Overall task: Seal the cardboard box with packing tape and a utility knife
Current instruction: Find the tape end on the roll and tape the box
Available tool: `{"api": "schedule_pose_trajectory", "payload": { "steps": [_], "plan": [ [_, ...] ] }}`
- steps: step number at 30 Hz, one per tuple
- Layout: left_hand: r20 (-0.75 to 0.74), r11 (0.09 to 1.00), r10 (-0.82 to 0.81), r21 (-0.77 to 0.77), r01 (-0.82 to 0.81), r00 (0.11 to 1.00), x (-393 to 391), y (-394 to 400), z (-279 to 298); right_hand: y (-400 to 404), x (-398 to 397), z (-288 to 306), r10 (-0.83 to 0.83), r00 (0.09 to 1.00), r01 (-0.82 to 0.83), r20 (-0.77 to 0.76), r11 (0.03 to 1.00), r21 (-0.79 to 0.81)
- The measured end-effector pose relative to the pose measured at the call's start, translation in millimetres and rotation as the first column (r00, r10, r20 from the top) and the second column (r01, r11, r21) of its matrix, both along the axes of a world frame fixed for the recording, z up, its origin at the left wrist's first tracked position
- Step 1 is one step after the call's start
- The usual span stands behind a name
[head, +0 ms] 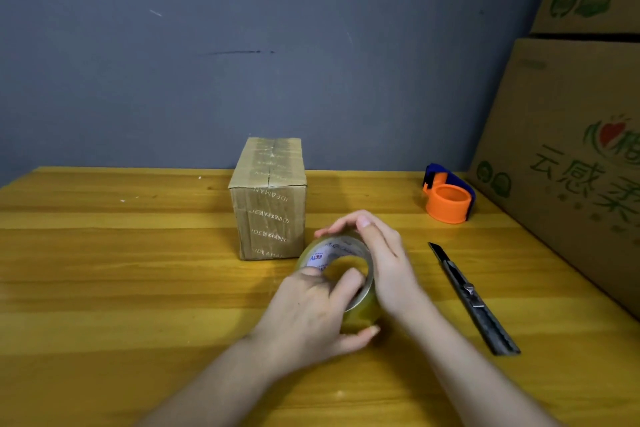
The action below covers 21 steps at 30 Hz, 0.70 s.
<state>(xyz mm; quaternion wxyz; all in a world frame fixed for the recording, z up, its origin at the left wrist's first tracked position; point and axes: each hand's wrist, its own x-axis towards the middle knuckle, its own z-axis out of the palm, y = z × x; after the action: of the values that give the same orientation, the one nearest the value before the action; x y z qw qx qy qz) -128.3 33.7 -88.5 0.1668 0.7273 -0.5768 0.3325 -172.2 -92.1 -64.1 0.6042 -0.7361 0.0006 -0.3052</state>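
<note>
A small brown cardboard box (pixel 268 198) stands upright on the wooden table (pixel 121 270), its top flaps closed under printed tape. Just in front of it, to the right, both hands hold a roll of clear yellowish packing tape (pixel 341 274) above the table. My left hand (pixel 311 312) grips the roll from the near side, fingers in its core and thumb under the outer face. My right hand (pixel 384 256) wraps over the far right side of the roll. A dark utility knife (pixel 472 298) lies on the table to the right, blade pointing away.
An orange and blue tape dispenser (pixel 448 198) sits at the back right of the table. Large printed cardboard cartons (pixel 568 156) are stacked along the right edge. A grey wall (pixel 242 45) stands behind the table.
</note>
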Motion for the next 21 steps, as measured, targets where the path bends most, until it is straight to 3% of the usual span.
{"api": "schedule_pose_trajectory", "payload": {
  "steps": [4,8,17,21],
  "plan": [
    [-0.037,0.999,-0.02,-0.045,0.018,0.999,-1,0,1,-1,-4,14,0.106,0.974,-0.096,-0.199,0.994,0.06],
    [0.073,0.995,-0.095,0.05,0.091,0.993,0,0,-3,-8,-13,21,0.223,0.921,-0.217,-0.32,0.975,0.054],
    [0.056,0.99,-0.128,0.072,0.124,0.99,5,-1,-10,-5,-7,10,0.114,0.966,-0.109,-0.234,0.993,0.036],
    [-0.001,0.989,-0.124,0.074,0.124,0.992,9,-4,-6,-8,-1,8,-0.023,0.98,0.035,-0.197,0.998,0.055]
  ]
}}
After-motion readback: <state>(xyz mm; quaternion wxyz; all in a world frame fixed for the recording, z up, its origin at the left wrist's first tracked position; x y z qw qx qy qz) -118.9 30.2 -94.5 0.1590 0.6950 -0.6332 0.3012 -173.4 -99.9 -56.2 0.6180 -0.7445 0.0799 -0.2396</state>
